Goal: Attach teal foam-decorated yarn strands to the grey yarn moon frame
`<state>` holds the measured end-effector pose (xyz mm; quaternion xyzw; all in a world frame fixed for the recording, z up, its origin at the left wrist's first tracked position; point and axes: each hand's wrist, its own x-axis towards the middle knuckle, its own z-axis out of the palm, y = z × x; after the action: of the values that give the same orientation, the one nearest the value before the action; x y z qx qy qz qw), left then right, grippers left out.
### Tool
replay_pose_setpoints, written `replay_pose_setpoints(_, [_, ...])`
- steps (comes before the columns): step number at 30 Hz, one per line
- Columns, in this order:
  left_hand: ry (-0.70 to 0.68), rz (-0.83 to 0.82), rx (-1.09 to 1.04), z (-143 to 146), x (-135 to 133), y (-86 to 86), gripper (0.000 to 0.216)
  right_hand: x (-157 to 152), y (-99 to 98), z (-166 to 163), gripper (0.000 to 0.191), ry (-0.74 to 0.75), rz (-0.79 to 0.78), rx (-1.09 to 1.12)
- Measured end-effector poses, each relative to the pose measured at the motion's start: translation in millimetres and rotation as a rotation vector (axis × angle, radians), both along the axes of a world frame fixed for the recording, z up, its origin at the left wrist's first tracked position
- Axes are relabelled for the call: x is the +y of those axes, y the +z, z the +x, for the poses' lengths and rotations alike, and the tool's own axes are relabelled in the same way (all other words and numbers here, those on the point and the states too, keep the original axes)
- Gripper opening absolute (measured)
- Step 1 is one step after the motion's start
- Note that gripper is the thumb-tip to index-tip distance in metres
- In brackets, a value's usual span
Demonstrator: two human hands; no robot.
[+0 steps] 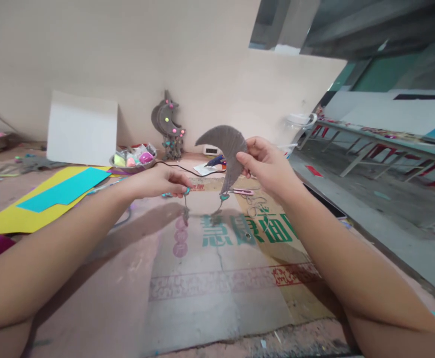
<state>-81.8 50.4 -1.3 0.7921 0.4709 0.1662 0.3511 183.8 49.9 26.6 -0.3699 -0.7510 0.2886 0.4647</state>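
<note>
Across the middle of the desk (101, 278) lies a flattened cardboard sheet (217, 278) printed with green characters. Toward the far left corner a white board (81, 127) leans on the wall. In front of it a yellow paper sheet (27, 214) lies flat with a teal paper piece (66, 191) on top.

Above the far end of the cardboard, the right hand (265, 166) grasps a grey yarn-wrapped crescent (222, 144) by its outer edge, thumb and fingers closed on it, holding it upright off the desk. A teal bead (223, 197) hangs at its lower tip. The left hand (165, 181), just beside the crescent, has its fingertips pinched on a second teal bead (187, 190) with a strand dangling below.

At the far edge a finished moon ornament (167, 122) stands against the wall. A bowl of coloured clay packs (133, 159) is to its left and a glue gun (215, 161) to its right.
</note>
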Motion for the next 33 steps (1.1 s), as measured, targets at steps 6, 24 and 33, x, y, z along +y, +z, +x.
replay_pose_setpoints(6, [0.009,0.16,0.138,4.0,11.6,-23.7,0.032,-21.3,19.4,1.2,0.014,-0.052,0.094,0.083])
replay_pose_setpoints(24, [0.203,0.261,0.34,-27.3,30.5,-43.7,0.018,-32.8,21.2,0.4,0.011,-0.034,0.212,0.056])
replay_pose_setpoints(33, [0.177,0.323,0.25,-15.8,16.5,-14.2,0.023,-27.5,20.3,0.0,0.012,-0.026,0.189,0.067])
